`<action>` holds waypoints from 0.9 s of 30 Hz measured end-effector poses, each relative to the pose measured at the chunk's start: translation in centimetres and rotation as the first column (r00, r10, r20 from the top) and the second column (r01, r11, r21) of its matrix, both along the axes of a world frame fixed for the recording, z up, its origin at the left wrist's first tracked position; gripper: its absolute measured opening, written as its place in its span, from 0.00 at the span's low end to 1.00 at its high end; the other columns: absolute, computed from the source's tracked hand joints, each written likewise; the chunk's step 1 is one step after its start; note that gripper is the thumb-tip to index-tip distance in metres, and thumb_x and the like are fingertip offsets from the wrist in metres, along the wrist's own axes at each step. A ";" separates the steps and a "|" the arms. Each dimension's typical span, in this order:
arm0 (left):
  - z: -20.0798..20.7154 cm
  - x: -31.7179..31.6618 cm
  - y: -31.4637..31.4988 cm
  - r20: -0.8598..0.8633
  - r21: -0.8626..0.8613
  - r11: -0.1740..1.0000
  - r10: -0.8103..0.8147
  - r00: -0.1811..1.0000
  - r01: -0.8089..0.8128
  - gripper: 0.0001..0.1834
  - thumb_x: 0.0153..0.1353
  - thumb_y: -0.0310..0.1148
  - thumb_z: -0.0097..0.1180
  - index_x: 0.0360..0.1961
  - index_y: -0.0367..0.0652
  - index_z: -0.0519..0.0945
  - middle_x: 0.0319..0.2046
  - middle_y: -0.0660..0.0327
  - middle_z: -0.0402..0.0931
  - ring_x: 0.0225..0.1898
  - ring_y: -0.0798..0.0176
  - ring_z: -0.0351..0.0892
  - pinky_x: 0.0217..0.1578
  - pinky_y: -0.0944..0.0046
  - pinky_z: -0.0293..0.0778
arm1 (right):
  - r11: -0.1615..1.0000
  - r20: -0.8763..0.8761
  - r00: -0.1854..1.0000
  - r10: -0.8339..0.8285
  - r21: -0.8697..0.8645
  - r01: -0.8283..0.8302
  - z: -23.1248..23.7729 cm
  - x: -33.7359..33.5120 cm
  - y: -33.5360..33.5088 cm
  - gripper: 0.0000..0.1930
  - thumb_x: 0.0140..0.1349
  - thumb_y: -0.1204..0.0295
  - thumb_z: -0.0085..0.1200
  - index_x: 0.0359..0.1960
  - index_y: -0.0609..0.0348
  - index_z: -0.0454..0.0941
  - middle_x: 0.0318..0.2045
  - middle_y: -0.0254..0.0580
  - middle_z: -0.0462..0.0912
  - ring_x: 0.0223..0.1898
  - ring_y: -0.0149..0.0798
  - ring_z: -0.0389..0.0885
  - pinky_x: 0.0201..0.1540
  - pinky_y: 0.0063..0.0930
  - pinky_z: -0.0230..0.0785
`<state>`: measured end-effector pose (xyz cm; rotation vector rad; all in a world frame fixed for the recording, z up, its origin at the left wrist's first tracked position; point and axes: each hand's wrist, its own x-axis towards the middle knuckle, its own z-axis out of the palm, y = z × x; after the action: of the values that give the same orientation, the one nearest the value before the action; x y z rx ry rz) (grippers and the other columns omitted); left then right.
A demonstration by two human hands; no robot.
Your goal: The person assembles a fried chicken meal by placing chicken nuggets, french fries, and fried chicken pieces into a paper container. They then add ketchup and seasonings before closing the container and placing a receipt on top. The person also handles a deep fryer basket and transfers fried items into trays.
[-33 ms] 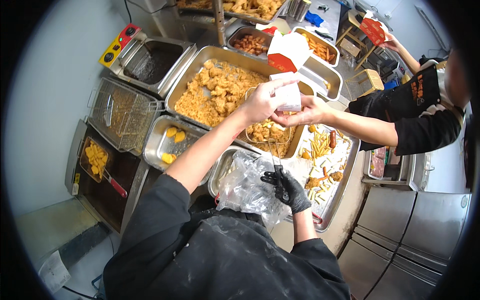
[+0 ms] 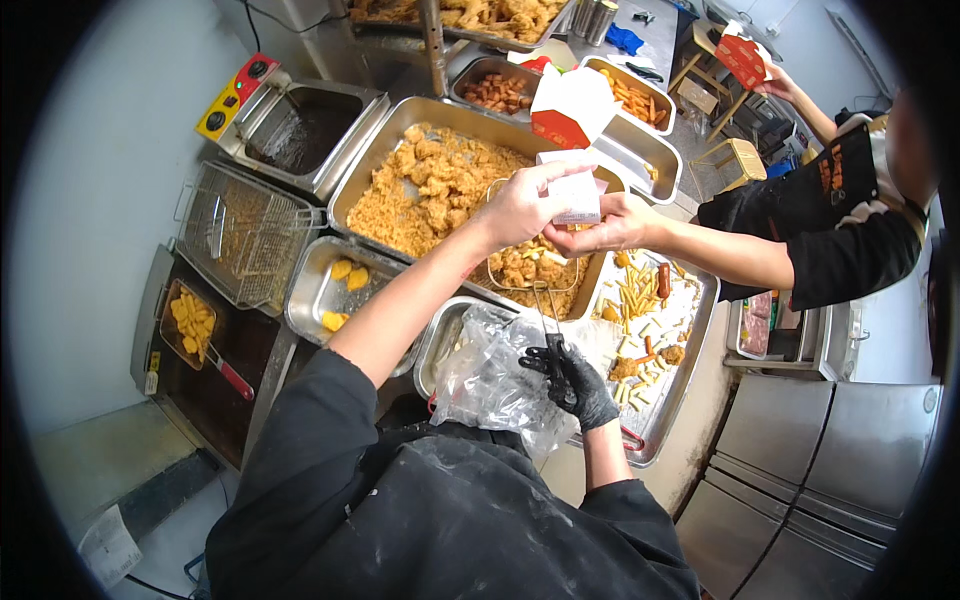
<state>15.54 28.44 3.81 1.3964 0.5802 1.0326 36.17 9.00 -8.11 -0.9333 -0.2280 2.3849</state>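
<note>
My bare left hand (image 2: 525, 208) pinches a white printed paper slip (image 2: 574, 198) above the large tray of fried chicken. A co-worker's hand (image 2: 610, 225) reaches in from the right and touches the same slip. In a black glove, my right hand (image 2: 575, 385) is wrapped round the dark handle of a wire skimmer (image 2: 540, 287). Several pieces of fried chicken (image 2: 530, 268) rest in the skimmer, over the near right end of the large tray (image 2: 345, 180). A crumpled clear plastic bag (image 2: 480, 375) lies just left of my gloved hand.
Fries and sausages lie on a flat tray (image 2: 705, 320) at right. A red and white food box (image 2: 575, 105) stands behind the slip. Left are a fryer (image 2: 350, 150), a wire basket (image 2: 240, 235) and a steel pan with nuggets (image 2: 310, 290). The co-worker raises another box (image 2: 742, 60).
</note>
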 end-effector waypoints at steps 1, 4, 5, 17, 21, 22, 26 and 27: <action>0.4 0.0 0.5 -0.096 0.033 0.999 -0.023 0.995 0.026 0.27 0.68 0.34 0.53 0.65 0.34 0.68 0.60 0.52 0.73 0.60 0.61 0.73 0.61 0.62 0.69 | 1.000 0.045 0.999 -0.017 0.006 0.017 -0.1 0.0 -0.2 0.30 0.71 0.49 0.47 0.61 0.64 0.69 0.51 0.53 0.82 0.12 0.18 0.63 0.13 0.11 0.57; 2.5 -0.3 2.6 -0.284 0.149 0.988 0.071 0.956 -0.029 0.26 0.70 0.40 0.52 0.63 0.36 0.71 0.53 0.50 0.78 0.53 0.61 0.79 0.53 0.62 0.76 | 0.994 0.204 0.979 0.030 0.095 -0.050 1.0 0.0 -0.1 0.29 0.69 0.48 0.50 0.60 0.61 0.70 0.50 0.52 0.83 0.13 0.17 0.62 0.15 0.11 0.55; 2.6 -0.7 4.4 -0.291 0.073 0.991 0.127 0.948 -0.110 0.24 0.69 0.42 0.53 0.60 0.37 0.73 0.50 0.52 0.80 0.48 0.64 0.81 0.47 0.64 0.77 | 0.994 0.204 0.979 -0.011 0.112 -0.012 1.0 0.0 -0.1 0.30 0.69 0.48 0.51 0.60 0.60 0.70 0.50 0.51 0.83 0.15 0.18 0.65 0.16 0.12 0.55; -11.3 1.0 27.0 -0.826 -0.100 0.868 0.201 0.526 -0.487 0.24 0.53 0.44 0.62 0.42 0.32 0.81 0.40 0.46 0.83 0.33 0.57 0.85 0.33 0.59 0.80 | 0.994 0.194 0.980 0.038 0.090 -0.056 -1.1 0.8 -1.0 0.31 0.68 0.48 0.52 0.64 0.59 0.67 0.50 0.51 0.82 0.32 0.27 0.78 0.21 0.14 0.63; -15.0 1.5 29.0 -0.726 -0.296 0.806 0.158 0.669 -0.512 0.15 0.58 0.35 0.55 0.39 0.32 0.81 0.35 0.50 0.83 0.26 0.60 0.83 0.23 0.62 0.77 | 0.995 0.217 0.975 0.054 0.069 -0.070 -1.5 0.8 -1.0 0.31 0.67 0.46 0.52 0.61 0.58 0.71 0.43 0.50 0.85 0.17 0.21 0.64 0.17 0.14 0.53; -15.1 1.7 28.6 -0.683 -0.371 0.772 0.149 0.715 -0.515 0.13 0.59 0.32 0.53 0.39 0.33 0.81 0.33 0.52 0.83 0.26 0.61 0.83 0.22 0.63 0.76 | 0.995 0.223 0.971 0.081 0.033 -0.091 -0.9 0.7 -0.8 0.31 0.68 0.46 0.51 0.61 0.57 0.71 0.41 0.48 0.86 0.16 0.21 0.62 0.17 0.14 0.53; -12.5 0.3 25.9 -0.630 -0.339 0.844 0.126 0.767 -0.417 0.14 0.62 0.34 0.52 0.38 0.33 0.81 0.32 0.56 0.82 0.26 0.65 0.81 0.23 0.67 0.76 | 0.994 0.280 0.956 0.091 0.028 -0.103 -0.6 0.6 -0.6 0.30 0.68 0.45 0.50 0.61 0.57 0.73 0.38 0.46 0.86 0.16 0.21 0.62 0.17 0.14 0.54; -11.1 -0.8 24.4 -0.631 -0.284 0.871 0.144 0.762 -0.400 0.16 0.63 0.36 0.51 0.38 0.33 0.81 0.31 0.57 0.83 0.25 0.67 0.79 0.22 0.69 0.75 | 0.994 0.284 0.954 0.097 0.022 -0.108 -0.9 0.5 -0.6 0.30 0.68 0.45 0.50 0.61 0.57 0.73 0.38 0.46 0.86 0.16 0.21 0.63 0.17 0.13 0.54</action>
<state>14.71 52.83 -7.25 1.2616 1.4309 0.6197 36.68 8.43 -9.06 -1.2728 -0.4387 2.3233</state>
